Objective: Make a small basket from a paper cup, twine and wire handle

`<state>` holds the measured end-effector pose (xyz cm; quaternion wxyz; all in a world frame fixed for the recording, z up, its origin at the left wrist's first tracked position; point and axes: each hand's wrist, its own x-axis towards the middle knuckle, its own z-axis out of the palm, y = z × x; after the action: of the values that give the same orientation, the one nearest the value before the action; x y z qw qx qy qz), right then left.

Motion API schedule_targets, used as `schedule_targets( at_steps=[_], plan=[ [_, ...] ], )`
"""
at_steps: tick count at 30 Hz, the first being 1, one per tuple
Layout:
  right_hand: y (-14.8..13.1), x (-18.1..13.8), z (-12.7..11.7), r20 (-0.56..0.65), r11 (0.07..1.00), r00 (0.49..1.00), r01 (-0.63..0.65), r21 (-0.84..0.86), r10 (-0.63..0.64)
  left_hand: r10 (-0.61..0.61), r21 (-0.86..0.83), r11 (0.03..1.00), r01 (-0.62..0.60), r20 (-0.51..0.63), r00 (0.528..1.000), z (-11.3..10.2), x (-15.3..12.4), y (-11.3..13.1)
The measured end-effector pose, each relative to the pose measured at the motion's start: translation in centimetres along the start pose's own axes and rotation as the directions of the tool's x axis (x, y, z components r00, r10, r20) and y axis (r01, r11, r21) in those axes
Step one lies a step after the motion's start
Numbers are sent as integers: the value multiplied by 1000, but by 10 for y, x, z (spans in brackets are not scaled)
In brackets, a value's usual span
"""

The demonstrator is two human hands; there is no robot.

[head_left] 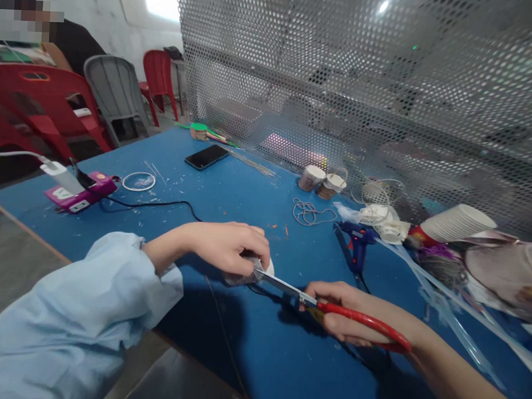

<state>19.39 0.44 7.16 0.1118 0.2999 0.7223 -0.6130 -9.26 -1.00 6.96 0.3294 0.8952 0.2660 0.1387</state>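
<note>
Place: craft workshop, a shared workroom.
Bench: blue felt-topped worktable point(231, 198), strewn with tiny white offcuts.
Tools: blue plastic hot-glue gun point(356, 241); red-handled steel scissors point(288, 287).
Supplies: stack of white paper cups point(459, 222); loose coil of grey cord point(309, 213); two small brown-and-white tubs point(322, 179), possibly spools, too blurred to tell.
Power: pink plastic power strip point(83, 194) with a white plug in it.
Divider: perforated silver metal screen point(363, 80) along the bench's far edge.
Seating: red plastic chairs point(159, 77) and a grey plastic chair point(114, 96) on the left.
</note>
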Motion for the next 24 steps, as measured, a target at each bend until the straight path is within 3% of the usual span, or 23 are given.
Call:
schedule_targets(
  at_steps=[3, 8, 15, 18, 21, 24],
  plan=[
    [-2, 0, 0, -7, 999, 1000, -29, -32, 28, 3, -6, 1000, -3, 14, 1000, -1, 1, 2],
    [-4, 3, -2, 1, 993, 999, 50, -108, -50, 29, -8, 1000, -29, 11, 1000, -1, 0, 3],
    [0, 6, -2, 57, 999, 998, -24, 40, 22, 31, -6, 1000, -31, 12, 999, -1, 0, 4],
    [-1, 8, -2, 54, 996, 995, -79, 28, 78, 37, -2, 999, -37, 20, 999, -1, 0, 2],
    [-6, 10, 1, 19, 988, 997, -72, -133, 75, 44, -9, 999, -44, 22, 999, -1, -1, 0],
    [-11, 7, 10, -84, 907, 995, -78, -415, 47, 29, 12, 1000, -28, -36, 999, -2, -1, -4]
  ],
)
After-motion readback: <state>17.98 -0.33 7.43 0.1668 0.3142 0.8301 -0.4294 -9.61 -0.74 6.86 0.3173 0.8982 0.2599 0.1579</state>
